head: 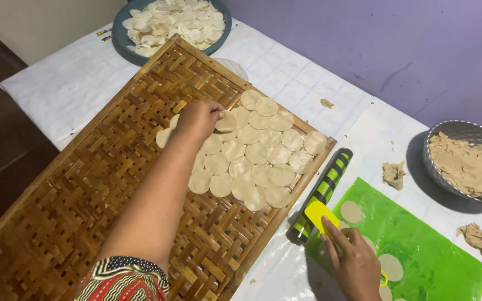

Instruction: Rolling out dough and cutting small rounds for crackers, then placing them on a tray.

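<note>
my left hand (198,119) reaches out over the woven bamboo tray (73,206), fingers curled down and pinching a thin dough round (226,121) at the near-left edge of the patch of dough rounds (252,156) already lying on the tray. the arm stretches long from the bottom of the view, patterned sleeve (123,278) at the elbow, wrist nearly straight, knuckles up. to lay this one well, i judge i should let it drop flat and only slightly lapping its neighbours, so it doesn't fold or stick, and keep the row line going toward the bare weave on the tray's left.

my right hand (355,262) rests on the green mat (430,251), just right of the tray's lower right corner, closed around a yellow scraper (320,216) with the thumb and fingers; the blade points up toward the tray. it looks as if a small ring cutter sits under the palm, but i can't be sure. a few cut rounds (352,212) lie on the mat. a black and green rolling pin (322,192) lies along the tray's right edge. beyond the tray's far end sits a blue plate of white rounds (171,25); well right of the tray, a metal bowl of dough scraps (467,164).
</note>
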